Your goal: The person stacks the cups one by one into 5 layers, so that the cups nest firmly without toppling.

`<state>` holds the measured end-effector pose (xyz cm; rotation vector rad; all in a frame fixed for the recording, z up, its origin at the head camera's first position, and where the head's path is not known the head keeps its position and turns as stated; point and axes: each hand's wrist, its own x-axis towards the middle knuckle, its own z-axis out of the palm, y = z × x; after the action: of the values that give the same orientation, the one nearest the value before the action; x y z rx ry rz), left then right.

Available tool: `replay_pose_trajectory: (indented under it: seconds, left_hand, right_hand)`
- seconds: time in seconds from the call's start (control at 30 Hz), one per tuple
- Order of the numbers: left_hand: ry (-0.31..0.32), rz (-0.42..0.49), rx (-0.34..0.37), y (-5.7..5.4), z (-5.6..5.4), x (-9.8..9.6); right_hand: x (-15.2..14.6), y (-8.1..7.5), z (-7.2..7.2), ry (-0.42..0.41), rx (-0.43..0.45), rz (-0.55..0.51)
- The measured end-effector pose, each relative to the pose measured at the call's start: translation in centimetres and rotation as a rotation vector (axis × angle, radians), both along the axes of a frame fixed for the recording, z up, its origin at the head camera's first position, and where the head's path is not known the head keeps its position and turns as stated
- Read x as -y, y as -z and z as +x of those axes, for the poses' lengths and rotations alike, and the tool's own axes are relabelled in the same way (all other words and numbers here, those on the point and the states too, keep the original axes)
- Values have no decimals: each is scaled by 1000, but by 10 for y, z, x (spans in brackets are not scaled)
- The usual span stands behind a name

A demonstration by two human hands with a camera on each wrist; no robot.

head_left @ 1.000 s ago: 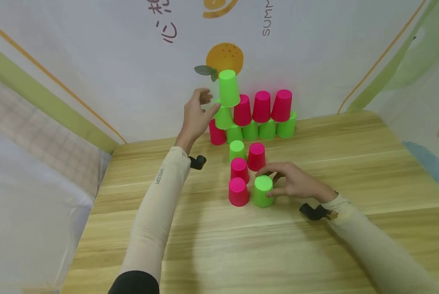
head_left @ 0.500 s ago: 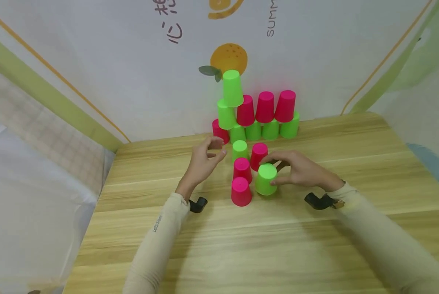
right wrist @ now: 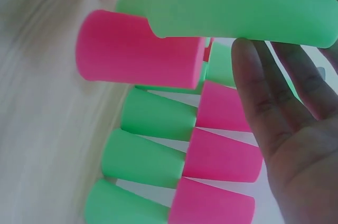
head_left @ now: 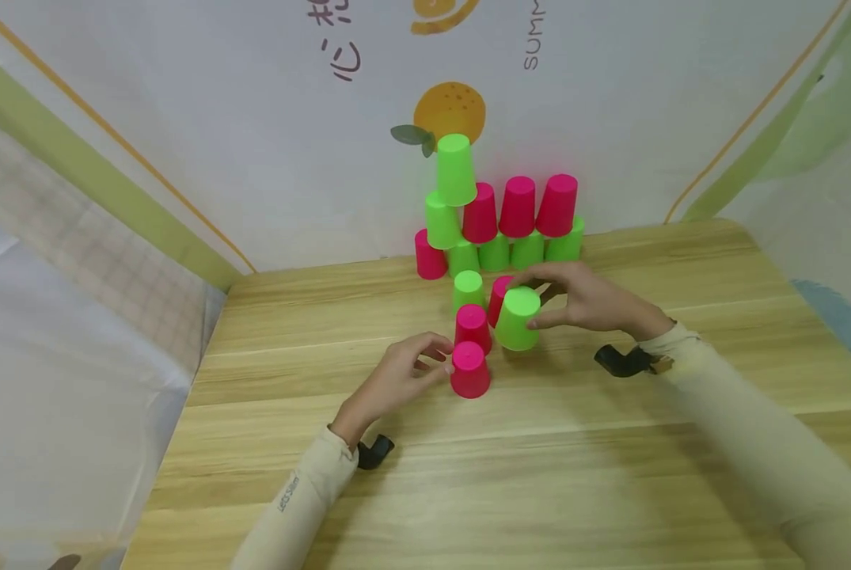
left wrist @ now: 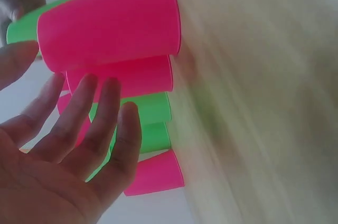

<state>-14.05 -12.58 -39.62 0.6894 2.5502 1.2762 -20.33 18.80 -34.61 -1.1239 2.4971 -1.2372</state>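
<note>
My right hand (head_left: 589, 301) grips an upside-down green cup (head_left: 518, 321) by its sides, lifted off the table; in the right wrist view this green cup (right wrist: 237, 5) hangs above a standing pink cup (right wrist: 137, 49). My left hand (head_left: 404, 376) has its fingers spread at the left of the nearest pink cup (head_left: 470, 372). In the left wrist view the thumb and fingers lie around the narrow end of that pink cup (left wrist: 111, 20) without curling onto it. Behind it stand another pink cup (head_left: 472, 326), a green cup (head_left: 468, 291) and a partly hidden pink cup (head_left: 498, 305).
At the back of the wooden table (head_left: 290, 332), several upside-down cups form a stacked wall: a bottom row, a second row with pink cups (head_left: 518, 207), and one green cup (head_left: 456, 170) on top at the left. A printed cloth (head_left: 290, 158) hangs behind.
My left hand has come down from the top green cup to beside the nearest pink cup. The right hand has raised its green cup off the table and moved it away from me.
</note>
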Motion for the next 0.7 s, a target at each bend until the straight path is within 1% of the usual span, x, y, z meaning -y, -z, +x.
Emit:
replay_pose_trajectory:
  seconds: [0.13,0.27,0.43,0.7]
  left_hand:
    - [11,14,16,1,4,-3]
    - [13,23,-2,1,6,-8]
    - [30,-6,-35,2,6,-14]
    - [25,-39,-32,4,5,-20]
  right_hand:
    - [1,-10,-7,-4,7,14]
    - [2,-23,-15,14,1,27]
    - [4,-45,-28,44,-42,39]
    - [5,-81,-53,95,-79,112]
